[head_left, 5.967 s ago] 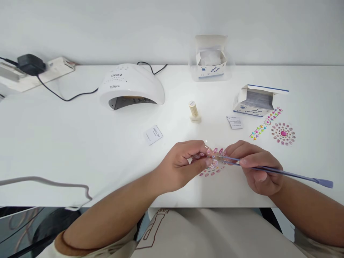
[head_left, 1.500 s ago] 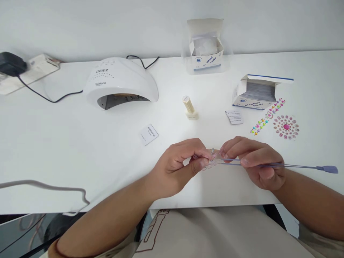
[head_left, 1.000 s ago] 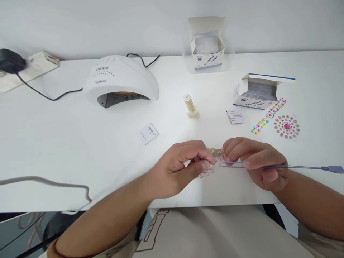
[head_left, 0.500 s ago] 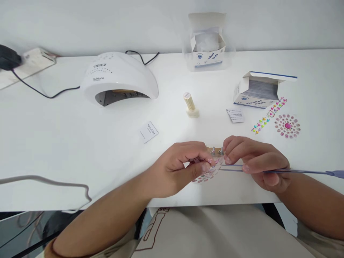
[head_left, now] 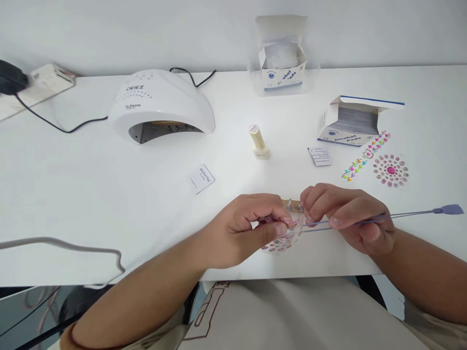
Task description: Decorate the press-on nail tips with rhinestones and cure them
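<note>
My left hand (head_left: 244,231) is closed in a pinch on a clear sheet of pink gem stickers (head_left: 282,240), near the white table's front edge. My right hand (head_left: 350,218) grips a long thin purple tool (head_left: 412,214); its tip meets the sticker sheet between my two hands, and its flat end sticks out to the right. A small wooden piece with metal studs (head_left: 292,204) lies just behind my fingertips.
A white nail lamp (head_left: 160,104) stands at the back left, its cord running to a power strip (head_left: 36,85). A small polish bottle (head_left: 258,141) stands mid-table. Two alcohol pad boxes (head_left: 352,121) (head_left: 280,63), loose pad packets (head_left: 202,177) and gem sticker sheets (head_left: 390,170) lie around.
The purple tool's far end has swung upward on the right. The sticker sheet has dropped slightly lower between my hands. The view has shifted a little.
</note>
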A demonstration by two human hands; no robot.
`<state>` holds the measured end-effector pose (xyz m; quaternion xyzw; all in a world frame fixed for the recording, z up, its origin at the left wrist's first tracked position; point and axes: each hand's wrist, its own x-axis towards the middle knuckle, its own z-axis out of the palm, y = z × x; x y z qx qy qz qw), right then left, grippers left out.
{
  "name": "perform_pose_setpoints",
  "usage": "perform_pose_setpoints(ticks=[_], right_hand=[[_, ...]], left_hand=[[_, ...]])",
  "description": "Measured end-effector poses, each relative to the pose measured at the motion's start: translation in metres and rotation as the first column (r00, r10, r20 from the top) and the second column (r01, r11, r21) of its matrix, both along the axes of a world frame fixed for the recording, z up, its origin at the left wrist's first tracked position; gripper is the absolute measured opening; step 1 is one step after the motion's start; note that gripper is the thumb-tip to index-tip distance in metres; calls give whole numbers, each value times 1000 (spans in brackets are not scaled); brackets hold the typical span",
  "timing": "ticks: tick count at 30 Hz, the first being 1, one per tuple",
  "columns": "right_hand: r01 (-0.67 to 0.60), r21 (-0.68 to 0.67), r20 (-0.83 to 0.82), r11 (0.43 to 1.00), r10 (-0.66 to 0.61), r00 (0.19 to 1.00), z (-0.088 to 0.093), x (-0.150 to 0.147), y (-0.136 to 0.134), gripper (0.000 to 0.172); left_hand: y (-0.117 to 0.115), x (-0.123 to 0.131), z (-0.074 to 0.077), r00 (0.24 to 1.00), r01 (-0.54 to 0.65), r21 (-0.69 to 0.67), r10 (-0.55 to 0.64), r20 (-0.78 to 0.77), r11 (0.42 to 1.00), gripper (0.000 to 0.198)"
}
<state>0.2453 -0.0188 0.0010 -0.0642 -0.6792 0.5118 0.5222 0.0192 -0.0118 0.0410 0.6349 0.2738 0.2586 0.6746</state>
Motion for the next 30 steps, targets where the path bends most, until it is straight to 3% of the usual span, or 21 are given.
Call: perform_pose_setpoints(ticks=[7,20,30], right_hand=[[-17,-50,-5,999,17,1000,1,-1,-1,37],[24,77,39,997,-27,999,1,3,-2,35],[-25,-59,6,998,25,1000,2,1,0,37]], left_hand=[[-1,-1,-3,1000,9,-42,-8,18,999,12],[0,-1,0,999,15,36,-14,-29,999,13],[0,1,1,999,24,-8,-24,-22,1000,13]])
